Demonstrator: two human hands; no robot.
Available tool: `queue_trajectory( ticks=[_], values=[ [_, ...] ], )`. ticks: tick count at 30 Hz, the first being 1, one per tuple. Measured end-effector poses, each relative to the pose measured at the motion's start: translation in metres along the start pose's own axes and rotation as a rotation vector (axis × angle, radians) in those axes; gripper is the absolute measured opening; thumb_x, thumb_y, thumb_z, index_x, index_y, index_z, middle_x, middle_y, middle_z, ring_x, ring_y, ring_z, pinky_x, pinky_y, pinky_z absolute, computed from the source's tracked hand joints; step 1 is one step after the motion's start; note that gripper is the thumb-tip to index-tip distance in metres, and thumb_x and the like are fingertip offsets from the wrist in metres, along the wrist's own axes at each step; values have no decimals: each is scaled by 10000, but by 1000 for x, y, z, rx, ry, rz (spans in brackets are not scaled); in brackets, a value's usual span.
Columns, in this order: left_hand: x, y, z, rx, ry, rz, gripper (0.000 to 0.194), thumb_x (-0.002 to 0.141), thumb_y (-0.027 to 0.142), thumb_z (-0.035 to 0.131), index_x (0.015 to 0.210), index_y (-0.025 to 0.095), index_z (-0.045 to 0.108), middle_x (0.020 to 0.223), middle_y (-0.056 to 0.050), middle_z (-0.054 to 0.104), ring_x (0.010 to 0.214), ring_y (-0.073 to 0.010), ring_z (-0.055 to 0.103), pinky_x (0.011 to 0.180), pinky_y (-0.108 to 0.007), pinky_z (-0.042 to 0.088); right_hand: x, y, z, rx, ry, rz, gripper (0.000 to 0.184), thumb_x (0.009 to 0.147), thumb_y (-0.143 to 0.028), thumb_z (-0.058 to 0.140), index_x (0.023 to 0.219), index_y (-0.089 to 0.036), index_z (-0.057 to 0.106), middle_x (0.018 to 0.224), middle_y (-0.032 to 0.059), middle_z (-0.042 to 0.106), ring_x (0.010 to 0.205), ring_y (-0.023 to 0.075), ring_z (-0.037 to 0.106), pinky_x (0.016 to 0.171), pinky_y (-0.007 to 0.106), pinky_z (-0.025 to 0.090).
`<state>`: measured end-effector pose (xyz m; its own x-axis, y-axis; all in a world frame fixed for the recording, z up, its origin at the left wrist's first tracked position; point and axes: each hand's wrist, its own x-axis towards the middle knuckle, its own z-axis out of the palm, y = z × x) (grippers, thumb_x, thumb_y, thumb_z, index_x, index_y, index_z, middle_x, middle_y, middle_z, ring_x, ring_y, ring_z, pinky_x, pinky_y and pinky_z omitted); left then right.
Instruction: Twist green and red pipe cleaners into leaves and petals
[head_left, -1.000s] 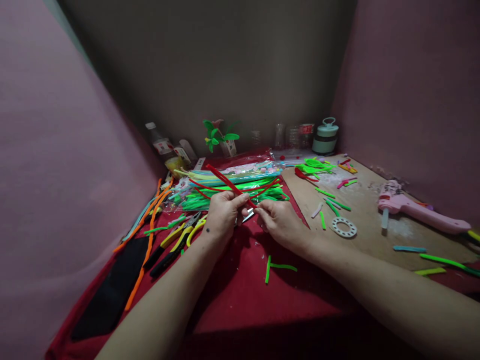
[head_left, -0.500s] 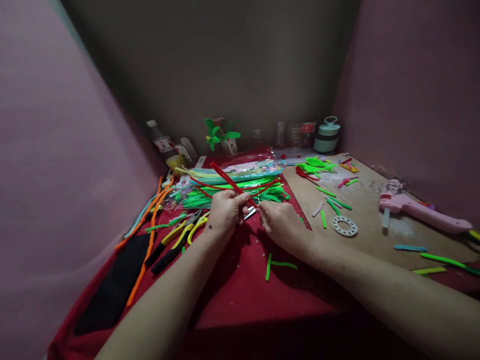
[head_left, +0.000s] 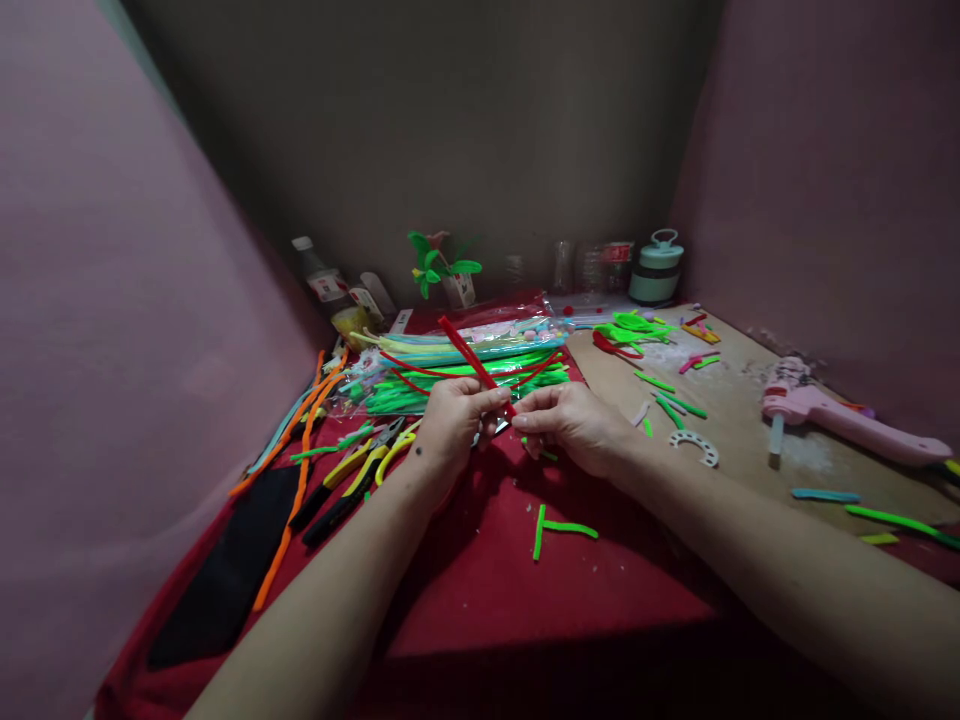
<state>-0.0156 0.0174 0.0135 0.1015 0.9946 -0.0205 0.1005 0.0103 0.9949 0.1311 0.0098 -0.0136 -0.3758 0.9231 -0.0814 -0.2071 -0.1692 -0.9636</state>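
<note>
Head view: a straight red fuzzy-stem bundle (head_left: 466, 350) is pinched low by the left hand (head_left: 454, 420) and right hand (head_left: 577, 425), both nearly closed; gathering seems done, its lower end unfinished.

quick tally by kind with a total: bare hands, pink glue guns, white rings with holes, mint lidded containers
Bare hands (left hand, right hand): 2
Pink glue gun: 1
White ring with holes, partly hidden: 1
Mint lidded container: 1
Total: 5
</note>
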Motion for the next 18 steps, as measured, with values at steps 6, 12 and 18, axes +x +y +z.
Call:
queue_trajectory(
  ticks=[6, 12, 18],
  values=[
    [2, -3, 0, 36, 6, 25, 335, 603, 353, 732, 476, 140, 507, 407, -3, 538, 296, -75, 414, 339, -218, 265, -4, -4, 7, -147, 147, -20, 142, 597, -188, 678, 545, -161, 549, 389, -49, 462, 350, 67, 382, 395, 228, 252],
    [2, -4, -2, -116, -72, 29, 247, 619, 337, 732, 661, 135, 595, 462, 21, 549, 355, -65, 443, 360, -187, 307, -2, -3, 1, 109, -6, 61, 147, 636, -259, 664, 607, -135, 591, 493, -7, 527, 425, 86, 441, 451, 245, 307],
    [4, -6, -3, -172, -102, 24, 202, 648, 298, 715, 698, 135, 607, 446, 33, 535, 351, -55, 427, 368, -181, 313, 1, -2, -1, 182, -20, 69, 115, 582, -189, 687, 585, -137, 585, 479, -22, 513, 420, 79, 422, 457, 252, 308]
  ],
)
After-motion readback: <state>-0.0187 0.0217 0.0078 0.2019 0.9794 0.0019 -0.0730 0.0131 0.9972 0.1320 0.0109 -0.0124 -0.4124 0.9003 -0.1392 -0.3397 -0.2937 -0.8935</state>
